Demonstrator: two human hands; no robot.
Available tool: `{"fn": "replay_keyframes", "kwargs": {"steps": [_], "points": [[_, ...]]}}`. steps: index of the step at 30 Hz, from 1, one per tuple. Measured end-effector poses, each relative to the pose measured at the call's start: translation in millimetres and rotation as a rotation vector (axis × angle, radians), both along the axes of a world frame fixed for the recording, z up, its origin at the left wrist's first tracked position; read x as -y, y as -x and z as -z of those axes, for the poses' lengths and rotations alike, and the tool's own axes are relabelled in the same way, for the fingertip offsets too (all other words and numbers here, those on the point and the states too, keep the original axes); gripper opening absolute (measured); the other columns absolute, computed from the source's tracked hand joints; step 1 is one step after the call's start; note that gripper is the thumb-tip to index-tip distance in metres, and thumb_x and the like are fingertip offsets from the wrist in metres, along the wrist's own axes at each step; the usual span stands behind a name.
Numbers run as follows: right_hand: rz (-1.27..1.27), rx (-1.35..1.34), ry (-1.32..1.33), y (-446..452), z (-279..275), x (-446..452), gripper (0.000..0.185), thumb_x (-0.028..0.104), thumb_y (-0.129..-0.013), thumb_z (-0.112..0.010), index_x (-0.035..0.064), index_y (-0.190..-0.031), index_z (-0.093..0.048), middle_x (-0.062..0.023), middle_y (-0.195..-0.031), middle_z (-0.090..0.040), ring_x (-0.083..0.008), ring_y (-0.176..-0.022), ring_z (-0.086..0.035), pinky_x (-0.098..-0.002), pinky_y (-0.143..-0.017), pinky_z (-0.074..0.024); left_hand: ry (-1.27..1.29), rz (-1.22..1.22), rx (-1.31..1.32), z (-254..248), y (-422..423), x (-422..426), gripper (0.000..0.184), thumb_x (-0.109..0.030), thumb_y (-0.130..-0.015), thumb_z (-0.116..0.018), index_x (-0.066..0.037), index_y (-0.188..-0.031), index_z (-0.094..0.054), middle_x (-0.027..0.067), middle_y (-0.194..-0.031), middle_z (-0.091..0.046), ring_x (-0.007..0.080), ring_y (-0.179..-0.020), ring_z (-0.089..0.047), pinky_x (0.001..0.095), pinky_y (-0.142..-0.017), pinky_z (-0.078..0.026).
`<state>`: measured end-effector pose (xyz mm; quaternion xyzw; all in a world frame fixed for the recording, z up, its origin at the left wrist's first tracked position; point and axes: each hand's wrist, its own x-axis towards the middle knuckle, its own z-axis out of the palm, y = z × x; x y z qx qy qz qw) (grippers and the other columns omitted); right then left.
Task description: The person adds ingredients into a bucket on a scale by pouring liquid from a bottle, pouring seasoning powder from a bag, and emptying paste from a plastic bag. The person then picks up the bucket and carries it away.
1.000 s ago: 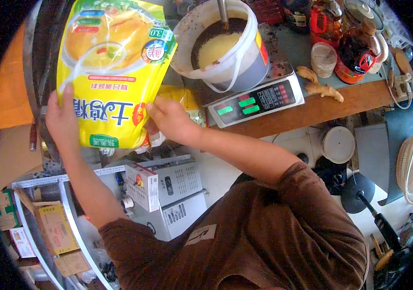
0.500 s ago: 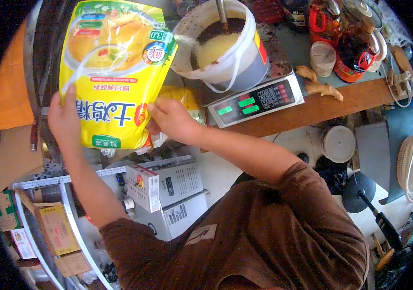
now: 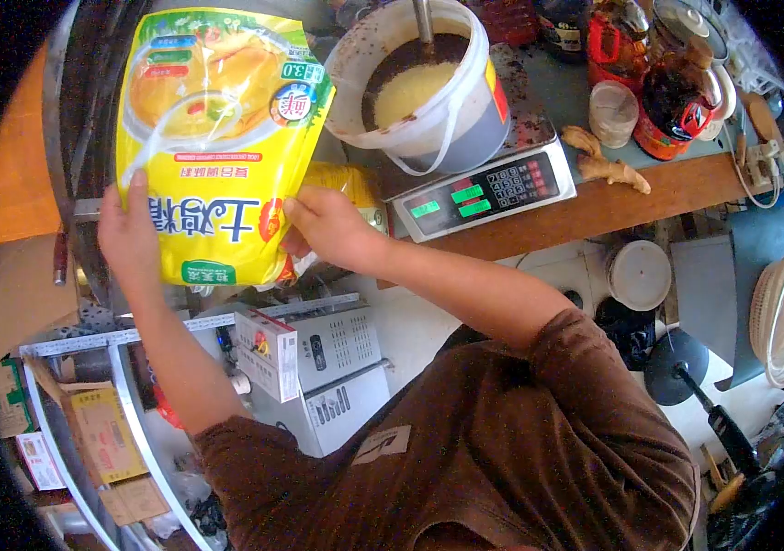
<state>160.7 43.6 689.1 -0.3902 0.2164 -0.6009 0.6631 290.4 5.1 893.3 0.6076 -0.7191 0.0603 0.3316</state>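
Our worktable (image 3: pixel 686 184) runs under the white plastic bucket (image 3: pixel 479 142) and on to its right. The yellow chicken-essence seasoning bag (image 3: pixel 217 174) is held up just left of the bucket, its print inverted to us and a far corner near the rim; whether the two touch, we cannot tell. Beneath the bucket sits the digital scale (image 3: pixel 493 193), its display lit, so we do best to lean neither bag nor forearm on it.

Our left hand (image 3: pixel 130 225) clasps the bag's edge farther from the bucket, thumb on the front; our right hand (image 3: pixel 337 230) pinches the edge nearer the bucket. Steadying the bag looks to be the step in hand: we would share its weight evenly, tilt it gently and avoid creasing the middle. We cannot make out an opening, so small moves suit us. Inside the bucket, pale granules (image 3: pixel 415 92) lie on something dark; we would hold the corner clear of the metal handle (image 3: pixel 423 20) standing at the bucket's far side.
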Motion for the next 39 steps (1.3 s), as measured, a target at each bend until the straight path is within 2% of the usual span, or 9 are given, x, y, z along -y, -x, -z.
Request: {"fn": "replay_keyframes", "kwargs": {"steps": [8, 10, 23, 26, 29, 31, 33, 37, 39], "points": [[0.174, -0.043, 0.025, -1.6, 4.7, 0.8, 0.025, 0.016, -0.096, -0.044, -0.0047, -0.091, -0.058, -0.0126, -0.073, -0.064, -0.0207, -0.060, -0.065, -0.0337, -0.056, -0.0530, 0.019, 0.031, -0.028, 3.4, 3.7, -1.0, 0.032, -0.029, -0.090, -0.060, 0.002, -0.099, -0.063, 0.0077, -0.086, -0.066, 0.0091, -0.074, -0.059, 0.0260, -0.066, -0.047], [-0.085, 0.030, 0.009, 8.4, 0.2, -2.1, 0.028, 0.020, -0.098, -0.042, -0.0042, -0.095, -0.056, -0.0112, -0.072, -0.063, -0.0169, -0.059, -0.061, -0.0295, -0.057, -0.0511, 0.051, 0.003, 0.071, 0.6, 18.7, -7.1, 0.032, -0.028, -0.090, -0.060, 0.002, -0.099, -0.063, 0.0083, -0.087, -0.066, 0.0098, -0.075, -0.058, 0.0262, -0.068, -0.047], [-0.024, -0.052, -0.038, 10.2, 2.3, -4.1, 0.028, 0.019, -0.097, -0.044, -0.0044, -0.091, -0.057, -0.0115, -0.073, -0.064, -0.0173, -0.060, -0.061, -0.0299, -0.058, -0.0505, 0.036, -0.087, 0.177, 8.2, 6.5, -7.9, 0.038, -0.033, -0.090, -0.058, 0.003, -0.101, -0.062, 0.0121, -0.088, -0.066, 0.0162, -0.077, -0.059, 0.0321, -0.071, -0.046], [0.120, -0.246, 0.027, 12.1, 16.5, 1.3, 0.027, 0.019, -0.096, -0.047, -0.0041, -0.091, -0.058, -0.0140, -0.074, -0.064, -0.0201, -0.063, -0.062, -0.0329, -0.059, -0.0495, 0.081, -0.089, 0.041, 27.7, -2.1, -17.6, 0.037, -0.033, -0.091, -0.057, 0.003, -0.100, -0.062, 0.0121, -0.087, -0.065, 0.0172, -0.077, -0.059, 0.0323, -0.071, -0.046], [0.329, -0.522, 0.115, 28.6, 26.2, 3.8, 0.021, 0.020, -0.090, -0.053, -0.0011, -0.090, -0.057, -0.0210, -0.081, -0.060, -0.0363, -0.073, -0.060, -0.0435, -0.063, -0.0460, 0.049, -0.068, -0.172, 62.4, -26.8, -26.3, 0.036, -0.031, -0.093, -0.055, 0.003, -0.102, -0.061, 0.0115, -0.090, -0.065, 0.0171, -0.080, -0.059, 0.0326, -0.073, -0.046], [0.384, -0.659, 0.201, 46.9, 21.9, -1.7, 0.020, 0.019, -0.089, -0.053, -0.0009, -0.087, -0.055, -0.0206, -0.081, -0.059, -0.0384, -0.074, -0.059, -0.0443, -0.063, -0.0454, 0.019, -0.016, -0.420, 93.4, -42.7, -41.5, 0.031, -0.023, -0.092, -0.056, 0.002, -0.110, -0.058, 0.0087, -0.098, -0.064, 0.0164, -0.086, -0.059, 0.0322, -0.075, -0.046], [0.468, -0.839, 0.342, 60.1, 12.7, -8.9, 0.017, 0.015, -0.086, -0.052, -0.0003, -0.080, -0.052, -0.0200, -0.079, -0.057, -0.0418, -0.075, -0.055, -0.0464, -0.063, -0.0436, -0.081, 0.187, -1.018, 127.7, -62.4, -60.2, 0.032, -0.013, -0.090, -0.058, 0.000, -0.119, -0.053, 0.0065, -0.108, -0.061, 0.0167, -0.092, -0.057, 0.0324, -0.077, -0.046], [0.421, -1.154, 0.717, 60.3, 26.1, -14.8, 0.010, 0.014, -0.077, -0.056, 0.0041, -0.080, -0.058, -0.0189, -0.076, -0.062, -0.0351, -0.071, -0.063, -0.0455, -0.062, -0.0500, -0.374, -0.086, -1.197, 192.4, -148.2, -109.8, 0.041, -0.003, -0.087, -0.058, -0.002, -0.127, -0.048, 0.0095, -0.119, -0.057, 0.0221, -0.105, -0.055, 0.0362, -0.091, -0.044], [0.332, -1.165, 0.623, 48.3, 33.7, -19.3, 0.010, 0.014, -0.077, -0.056, 0.0041, -0.080, -0.058, -0.0189, -0.076, -0.062, -0.0353, -0.071, -0.063, -0.0454, -0.062, -0.0500, -0.423, -0.074, -1.160, 207.4, -159.8, -126.5, 0.043, -0.003, -0.087, -0.058, -0.001, -0.128, -0.047, 0.0101, -0.122, -0.055, 0.0227, -0.109, -0.054, 0.0365, -0.094, -0.042]]}}
